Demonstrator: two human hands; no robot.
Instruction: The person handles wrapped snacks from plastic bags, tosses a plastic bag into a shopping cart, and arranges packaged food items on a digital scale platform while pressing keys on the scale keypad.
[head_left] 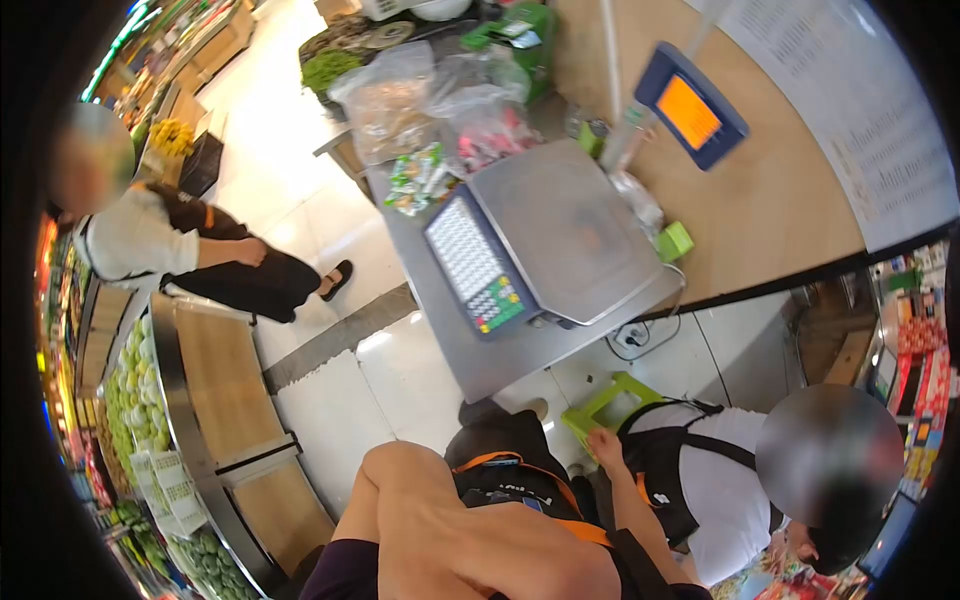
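Observation:
My bare forearms [480, 535] are folded across my body at the bottom of the head view, in front of a dark apron [520, 485] with orange straps. Neither of my hands shows; both are hidden by the folded arms or lie outside the picture. Ahead of me a weighing scale [570, 235] with a flat metal plate and a keypad [470, 260] rests on a grey counter [495, 365]. To my right, a co-worker's hand [605, 447] holds a light green plastic stool [615, 395].
Plastic bags [390, 100] and small green packets [418, 180] lie behind the scale. Its display [690, 110] glows orange. A power strip [632, 338] with cables is on the floor. Another person [140, 235] stands at the left, near a stand of green fruit [138, 390].

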